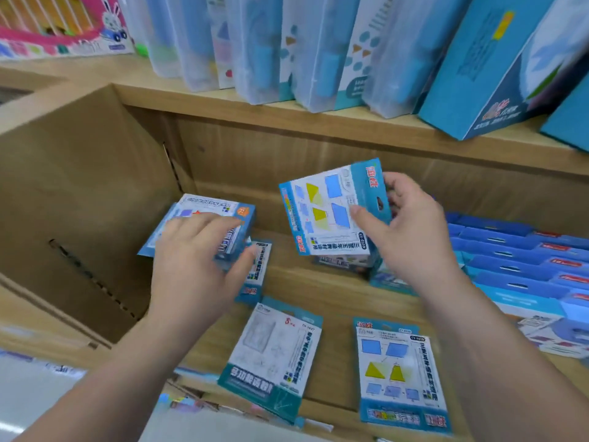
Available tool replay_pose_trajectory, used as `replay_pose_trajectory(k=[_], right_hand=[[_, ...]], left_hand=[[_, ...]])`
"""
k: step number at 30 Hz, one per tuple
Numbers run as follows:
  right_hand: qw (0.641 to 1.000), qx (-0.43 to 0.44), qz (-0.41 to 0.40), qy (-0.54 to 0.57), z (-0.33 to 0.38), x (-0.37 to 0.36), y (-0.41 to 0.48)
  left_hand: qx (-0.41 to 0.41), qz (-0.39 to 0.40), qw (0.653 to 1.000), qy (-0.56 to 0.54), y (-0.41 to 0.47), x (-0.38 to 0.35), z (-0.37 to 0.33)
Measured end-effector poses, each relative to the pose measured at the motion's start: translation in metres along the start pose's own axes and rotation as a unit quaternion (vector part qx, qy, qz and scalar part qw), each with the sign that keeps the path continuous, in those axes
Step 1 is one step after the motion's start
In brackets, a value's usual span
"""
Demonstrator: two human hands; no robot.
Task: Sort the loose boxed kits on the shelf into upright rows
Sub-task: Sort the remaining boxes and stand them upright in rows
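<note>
My right hand (pixel 404 224) grips a blue-and-white boxed kit (pixel 325 208) by its blue header end and holds it tilted above the wooden shelf (pixel 318 291). My left hand (pixel 194 253) grips a second blue kit (pixel 210 212) from above, at the left by the cardboard wall; another kit (pixel 259 272) lies partly under it. Two more kits lie flat near the front edge, one with a pale picture (pixel 274 355) and one with yellow and blue shapes (pixel 398 378). One more kit (pixel 344 261) sits beneath the raised one.
A row of blue kits (pixel 516 253) stands overlapped at the right of the shelf. A brown cardboard panel (pixel 79 202) walls the left side. On the upper shelf stand clear plastic cases (pixel 255 49) and teal boxes (pixel 478 65), with a pink toy box (pixel 63 23) at far left.
</note>
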State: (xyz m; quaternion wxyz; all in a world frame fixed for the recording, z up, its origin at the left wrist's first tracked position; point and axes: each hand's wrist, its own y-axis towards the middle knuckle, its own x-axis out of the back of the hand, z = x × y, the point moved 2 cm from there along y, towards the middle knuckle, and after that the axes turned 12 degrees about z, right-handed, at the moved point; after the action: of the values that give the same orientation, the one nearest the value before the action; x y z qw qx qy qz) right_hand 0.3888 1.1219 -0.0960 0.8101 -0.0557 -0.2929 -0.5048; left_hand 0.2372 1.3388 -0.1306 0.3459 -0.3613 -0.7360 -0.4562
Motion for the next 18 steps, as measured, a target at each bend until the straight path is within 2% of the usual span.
replay_pose_trajectory(k=[2, 5, 14, 18], right_hand=[[0.995, 0.016, 0.011, -0.1, 0.014, -0.008, 0.014], [0.983, 0.017, 0.041, -0.178, 0.025, -0.029, 0.036], [0.934, 0.018, 0.15, -0.324, 0.023, -0.074, 0.085], [0.919, 0.033, 0.222, -0.324, 0.017, -0.087, 0.096]], left_hand=[[0.007, 0.053, 0.996, 0.065, 0.009, -0.009, 0.022], [0.046, 0.123, 0.99, 0.055, 0.01, -0.024, 0.045], [0.027, 0.125, 0.991, 0.031, 0.003, -0.024, 0.055], [0.033, 0.134, 0.99, 0.032, 0.003, -0.022, 0.058]])
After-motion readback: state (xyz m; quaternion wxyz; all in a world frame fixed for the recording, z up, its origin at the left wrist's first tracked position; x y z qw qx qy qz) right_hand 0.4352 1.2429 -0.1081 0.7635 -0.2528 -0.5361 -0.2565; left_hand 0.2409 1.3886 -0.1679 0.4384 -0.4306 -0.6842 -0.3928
